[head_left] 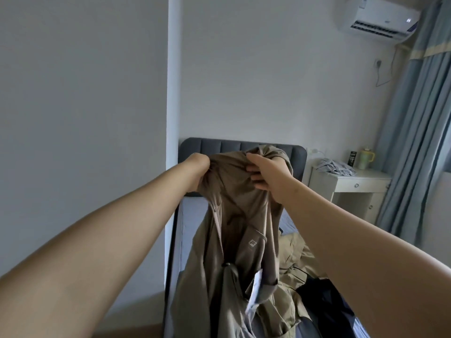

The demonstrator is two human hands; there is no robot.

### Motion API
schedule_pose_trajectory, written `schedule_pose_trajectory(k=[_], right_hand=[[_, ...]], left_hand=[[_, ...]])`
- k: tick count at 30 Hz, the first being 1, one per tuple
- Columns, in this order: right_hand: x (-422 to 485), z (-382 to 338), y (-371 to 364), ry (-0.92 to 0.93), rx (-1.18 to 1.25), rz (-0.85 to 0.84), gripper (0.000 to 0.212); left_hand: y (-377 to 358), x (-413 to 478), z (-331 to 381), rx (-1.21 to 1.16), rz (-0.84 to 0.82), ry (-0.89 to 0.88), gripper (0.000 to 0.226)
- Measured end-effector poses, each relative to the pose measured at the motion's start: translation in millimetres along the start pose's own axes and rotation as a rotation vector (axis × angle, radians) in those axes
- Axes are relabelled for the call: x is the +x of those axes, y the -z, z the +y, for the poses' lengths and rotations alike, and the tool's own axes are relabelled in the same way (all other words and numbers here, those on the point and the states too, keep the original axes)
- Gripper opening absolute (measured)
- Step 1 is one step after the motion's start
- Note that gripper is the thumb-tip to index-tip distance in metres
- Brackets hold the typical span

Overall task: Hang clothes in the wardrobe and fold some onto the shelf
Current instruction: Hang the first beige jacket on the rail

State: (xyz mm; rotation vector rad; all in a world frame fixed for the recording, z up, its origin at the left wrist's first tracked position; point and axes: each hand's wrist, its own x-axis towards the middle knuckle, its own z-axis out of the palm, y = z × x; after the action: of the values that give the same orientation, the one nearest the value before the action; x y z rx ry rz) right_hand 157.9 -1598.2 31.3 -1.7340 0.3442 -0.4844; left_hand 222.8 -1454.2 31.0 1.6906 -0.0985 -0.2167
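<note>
A taupe jacket [234, 230] with a small white logo hangs in the air over the bed. My left hand [199, 170] grips its bunched top edge on the left, fingers buried in the cloth. My right hand [264, 174] holds the same top edge on the right, fingers curled round a fold. The jacket's lower part drapes down toward the mattress. A beige garment [295, 259] and a black garment [324, 301] lie on the bed behind it. No wardrobe or shelf is in view.
The bed [192, 215] has a dark grey headboard [244, 145] against the far wall. A white bedside table [351, 186] at the right carries crumpled cloth, a can and a green jug. Blue curtains [419, 118] hang at the right. A wall pillar [173, 93] stands left of the bed.
</note>
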Motion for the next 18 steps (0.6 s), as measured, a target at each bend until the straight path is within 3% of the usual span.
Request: schedule_pose_trajectory(k=[4, 6, 9, 11, 14, 18], right_hand=[[-4.2, 2.6, -29.4, -0.040, -0.068, -0.022, 0.023], [-8.1, 1.1, -46.7, -0.067, 0.001, -0.046, 0.022], [-14.7, 0.3, -71.1, -0.071, 0.031, -0.049, 0.018], [-21.9, 2.1, -86.1, -0.070, -0.016, -0.089, 0.019], [-36.3, 7.7, -101.0, -0.121, -0.178, -0.172, 0.025], [-52.8, 22.9, -115.8, -0.185, -0.287, -0.353, 0.052]], left_hand=[[40.1, -4.5, -2.3, 0.247, -0.314, 0.103, 0.029], [56.7, -4.3, -8.1, 0.514, -0.451, 0.100, 0.048], [72.5, -9.2, -28.8, 1.161, -0.328, -0.104, 0.055], [88.7, -11.0, -35.8, 1.089, -0.305, -0.099, 0.040], [108.2, -19.6, -32.4, 0.647, -0.339, -0.002, 0.014], [123.3, -34.2, -17.2, 0.292, -0.202, 0.041, 0.019]])
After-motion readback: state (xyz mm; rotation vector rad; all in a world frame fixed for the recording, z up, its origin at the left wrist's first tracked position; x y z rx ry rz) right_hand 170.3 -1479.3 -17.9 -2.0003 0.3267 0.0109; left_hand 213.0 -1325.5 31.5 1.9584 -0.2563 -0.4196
